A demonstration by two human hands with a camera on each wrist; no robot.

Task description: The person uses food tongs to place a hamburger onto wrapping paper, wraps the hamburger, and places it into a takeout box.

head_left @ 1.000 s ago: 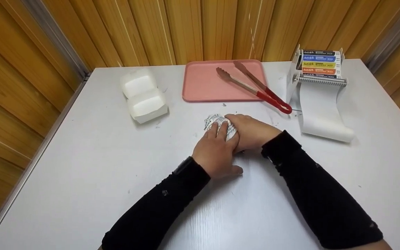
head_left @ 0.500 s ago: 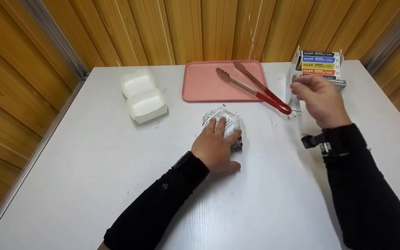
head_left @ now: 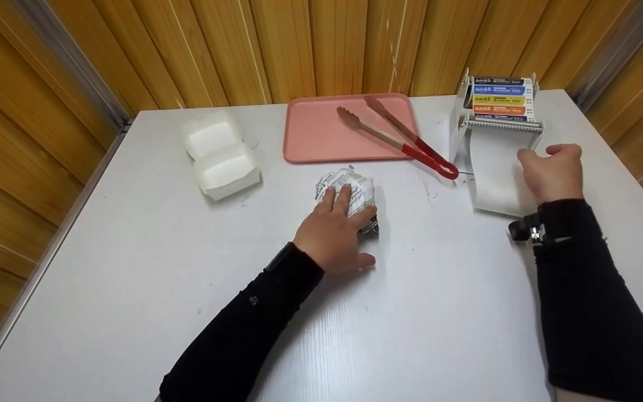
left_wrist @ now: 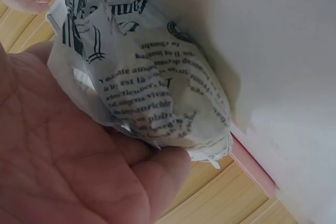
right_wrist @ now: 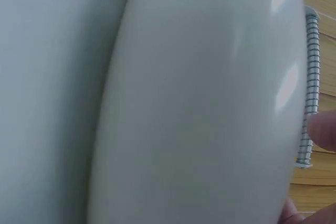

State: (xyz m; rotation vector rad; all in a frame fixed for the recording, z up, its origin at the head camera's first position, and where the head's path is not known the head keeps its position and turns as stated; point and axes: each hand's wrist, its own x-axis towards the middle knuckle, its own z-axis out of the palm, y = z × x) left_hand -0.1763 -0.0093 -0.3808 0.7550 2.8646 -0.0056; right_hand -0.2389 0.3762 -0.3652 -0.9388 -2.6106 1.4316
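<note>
My left hand [head_left: 330, 237] rests with spread, fairly straight fingers on a crumpled bundle wrapped in printed paper [head_left: 359, 192]. In the left wrist view the fingers lie along the side of this wrapped bundle [left_wrist: 157, 85]; its contents are hidden. My right hand [head_left: 556, 173] is at the right edge of a white paper strip [head_left: 497, 167] hanging from a label dispenser [head_left: 503, 106]. In the right wrist view the thumb [right_wrist: 323, 129] stands apart from the fingertips [right_wrist: 294, 214], beside the curved strip [right_wrist: 199, 103].
Behind the bundle lies a pink tray [head_left: 321, 139], with red-handled tongs [head_left: 405, 145] across its right side. An opened white takeaway box [head_left: 224, 153] stands at the left of the white table [head_left: 132, 251]. Wood-look panels [head_left: 282, 50] line the back.
My right hand has left the wrapped bundle, passed over the dispenser and come down to the strip's right edge. The left hand has stayed on the bundle. The head view has shifted slightly.
</note>
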